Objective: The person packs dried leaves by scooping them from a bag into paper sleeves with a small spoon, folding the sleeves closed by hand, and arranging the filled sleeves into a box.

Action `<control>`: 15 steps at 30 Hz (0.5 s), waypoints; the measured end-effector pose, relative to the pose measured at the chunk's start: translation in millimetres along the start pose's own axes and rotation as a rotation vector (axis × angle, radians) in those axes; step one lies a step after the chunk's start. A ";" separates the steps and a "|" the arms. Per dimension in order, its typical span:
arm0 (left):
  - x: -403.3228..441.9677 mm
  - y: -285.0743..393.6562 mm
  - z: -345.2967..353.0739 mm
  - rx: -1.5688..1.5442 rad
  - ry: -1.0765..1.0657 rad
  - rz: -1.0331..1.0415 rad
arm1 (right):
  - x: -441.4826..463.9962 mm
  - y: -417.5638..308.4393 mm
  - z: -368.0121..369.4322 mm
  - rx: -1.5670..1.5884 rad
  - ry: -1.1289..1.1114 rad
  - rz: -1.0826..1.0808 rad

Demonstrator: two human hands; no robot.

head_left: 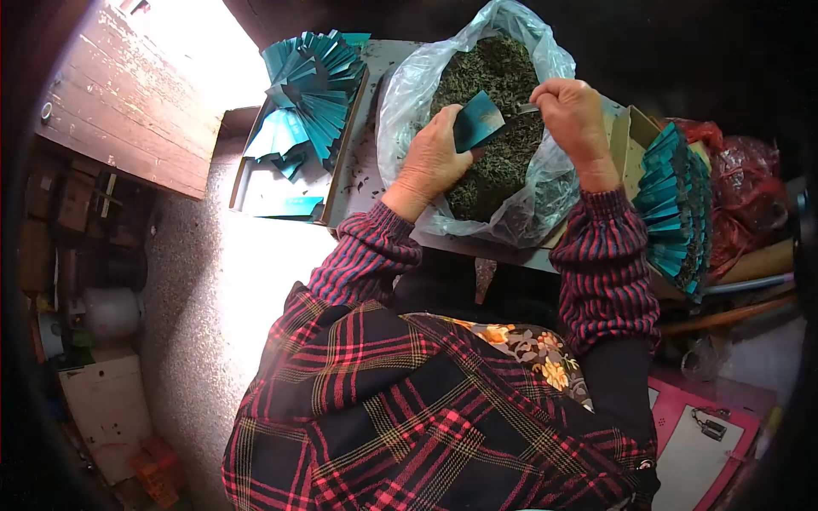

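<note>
A clear plastic bag (pixel 400 111) stands open on the table, full of dried, dark green leaf bits (pixel 486 77) that look like loose tea. Over the leaves, my left hand (pixel 433 157) grips a small teal packet (pixel 479 122) between thumb and fingers, tilted with one end toward the right. My right hand (pixel 573 117) is closed around a small, pale, flat-tipped tool (pixel 528 108), perhaps a little scoop, whose tip points at the packet. Most of this tool is hidden by the fingers.
At the left, a shallow box (pixel 341 170) holds fanned teal packets (pixel 317 85). More teal packets (pixel 669 204) fan out at the right beside a red plastic bag (pixel 745 187). A wooden surface (pixel 136 102) stands at far left, and a pink-framed item (pixel 699 451) lies lower right.
</note>
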State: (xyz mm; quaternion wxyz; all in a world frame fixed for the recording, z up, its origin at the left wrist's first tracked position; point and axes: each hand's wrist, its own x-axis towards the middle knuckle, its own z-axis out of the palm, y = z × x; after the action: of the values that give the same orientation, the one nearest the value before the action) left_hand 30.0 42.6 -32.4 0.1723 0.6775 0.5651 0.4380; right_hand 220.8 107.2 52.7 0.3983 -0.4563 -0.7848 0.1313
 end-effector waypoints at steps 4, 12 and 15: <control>-0.8 -2.4 2.2 0.014 0.070 0.047 | -9.0 -17.7 8.4 -0.164 -0.010 -0.179; -2.0 0.4 -3.5 -0.071 0.040 -0.065 | -12.0 -44.9 6.6 -0.273 -0.132 -0.434; -3.1 -1.9 -3.4 -0.065 0.082 0.004 | -9.2 -48.3 -0.1 -0.278 0.037 -0.433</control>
State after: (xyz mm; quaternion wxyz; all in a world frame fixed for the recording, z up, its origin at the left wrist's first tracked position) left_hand 26.1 39.4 -33.1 0.1702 0.6543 0.5557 0.4838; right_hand 193.8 73.1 75.6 0.3648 -0.3301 -0.8674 -0.0743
